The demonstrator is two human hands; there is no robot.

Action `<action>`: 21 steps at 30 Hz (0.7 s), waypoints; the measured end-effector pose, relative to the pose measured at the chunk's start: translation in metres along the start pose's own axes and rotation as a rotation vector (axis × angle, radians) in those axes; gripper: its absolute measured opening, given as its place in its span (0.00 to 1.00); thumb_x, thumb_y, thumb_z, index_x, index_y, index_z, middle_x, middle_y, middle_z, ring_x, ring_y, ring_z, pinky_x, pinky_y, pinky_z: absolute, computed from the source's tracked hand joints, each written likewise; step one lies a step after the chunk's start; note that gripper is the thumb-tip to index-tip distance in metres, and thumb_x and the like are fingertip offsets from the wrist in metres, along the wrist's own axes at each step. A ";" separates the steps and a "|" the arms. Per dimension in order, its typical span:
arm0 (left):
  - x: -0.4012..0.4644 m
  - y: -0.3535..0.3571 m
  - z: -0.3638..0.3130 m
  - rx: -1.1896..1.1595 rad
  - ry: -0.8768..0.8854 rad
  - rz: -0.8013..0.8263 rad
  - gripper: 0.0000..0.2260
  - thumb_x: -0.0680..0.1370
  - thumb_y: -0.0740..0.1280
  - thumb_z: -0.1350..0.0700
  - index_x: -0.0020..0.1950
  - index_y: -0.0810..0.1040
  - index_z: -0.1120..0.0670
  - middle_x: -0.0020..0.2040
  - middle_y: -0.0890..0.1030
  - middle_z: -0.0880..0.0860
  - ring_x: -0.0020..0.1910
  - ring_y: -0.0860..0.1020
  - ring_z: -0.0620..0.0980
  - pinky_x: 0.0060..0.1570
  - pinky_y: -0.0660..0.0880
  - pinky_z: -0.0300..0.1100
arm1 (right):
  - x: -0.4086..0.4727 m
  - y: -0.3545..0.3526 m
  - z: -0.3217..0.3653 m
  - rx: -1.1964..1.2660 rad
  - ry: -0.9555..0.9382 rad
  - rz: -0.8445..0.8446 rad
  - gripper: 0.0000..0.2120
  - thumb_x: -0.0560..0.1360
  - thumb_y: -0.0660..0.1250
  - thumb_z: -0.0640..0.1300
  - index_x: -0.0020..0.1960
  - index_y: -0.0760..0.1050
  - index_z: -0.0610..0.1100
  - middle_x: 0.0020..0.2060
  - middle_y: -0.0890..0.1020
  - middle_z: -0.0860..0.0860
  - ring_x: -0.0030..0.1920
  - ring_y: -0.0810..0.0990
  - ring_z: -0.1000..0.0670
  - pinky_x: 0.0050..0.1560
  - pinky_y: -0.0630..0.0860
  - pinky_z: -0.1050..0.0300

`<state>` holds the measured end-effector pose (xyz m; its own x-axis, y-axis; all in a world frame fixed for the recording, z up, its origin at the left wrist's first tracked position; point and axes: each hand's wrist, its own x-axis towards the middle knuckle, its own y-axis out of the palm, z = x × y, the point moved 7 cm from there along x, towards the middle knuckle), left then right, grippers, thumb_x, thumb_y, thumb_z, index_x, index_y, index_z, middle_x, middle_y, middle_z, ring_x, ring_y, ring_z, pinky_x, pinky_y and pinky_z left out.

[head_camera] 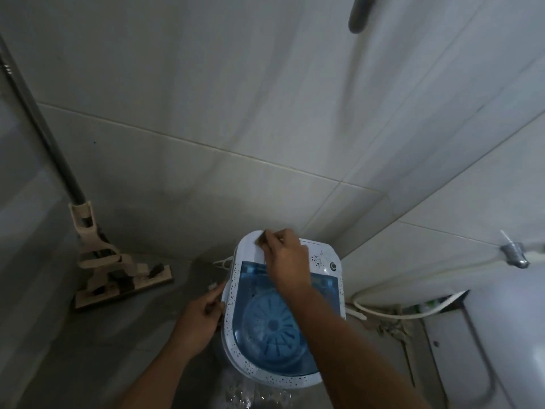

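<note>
A small white washing machine point(236, 343) with black speckles and a see-through blue lid point(265, 320) stands on the grey floor by the tiled wall. Through the lid I see the ribbed blue pulsator. My right hand point(287, 261) reaches over the lid to the white control panel at the back and pinches a small dark knob point(262, 240) there. My left hand point(203, 314) grips the machine's left side, fingers curled on its edge. Water splashes on the floor just in front of the machine.
A beige flat mop point(118, 276) with a dark handle leans against the left wall. A white hose point(398, 312) runs along the floor on the right to a metal wall tap point(514, 255). A white fixture point(507, 335) fills the right edge.
</note>
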<state>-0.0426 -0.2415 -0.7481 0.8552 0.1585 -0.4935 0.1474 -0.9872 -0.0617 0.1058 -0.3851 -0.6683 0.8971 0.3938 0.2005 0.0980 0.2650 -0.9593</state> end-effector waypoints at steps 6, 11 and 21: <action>0.000 0.000 0.002 0.008 0.001 0.003 0.23 0.81 0.63 0.58 0.57 0.73 0.25 0.53 0.83 0.39 0.52 0.83 0.42 0.52 0.81 0.45 | -0.053 0.004 0.019 0.080 -0.080 0.077 0.20 0.81 0.67 0.46 0.71 0.73 0.45 0.59 0.78 0.44 0.57 0.78 0.42 0.58 0.79 0.43; 0.001 0.000 -0.003 -0.007 0.019 -0.030 0.27 0.81 0.64 0.61 0.51 0.75 0.22 0.58 0.83 0.43 0.56 0.81 0.45 0.61 0.77 0.51 | -0.003 -0.029 -0.002 0.219 0.020 0.034 0.15 0.83 0.63 0.52 0.65 0.80 0.46 0.57 0.80 0.45 0.56 0.78 0.43 0.58 0.77 0.48; 0.005 0.000 0.001 -0.021 0.012 -0.043 0.27 0.81 0.62 0.61 0.51 0.76 0.23 0.56 0.84 0.44 0.52 0.83 0.44 0.56 0.79 0.50 | -0.026 -0.008 0.008 0.007 0.058 -0.037 0.12 0.74 0.72 0.40 0.57 0.79 0.47 0.50 0.80 0.45 0.49 0.79 0.41 0.49 0.76 0.47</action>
<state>-0.0393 -0.2408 -0.7517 0.8539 0.2010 -0.4801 0.1941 -0.9788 -0.0646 0.0781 -0.3909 -0.6647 0.9165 0.3315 0.2240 0.1291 0.2848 -0.9499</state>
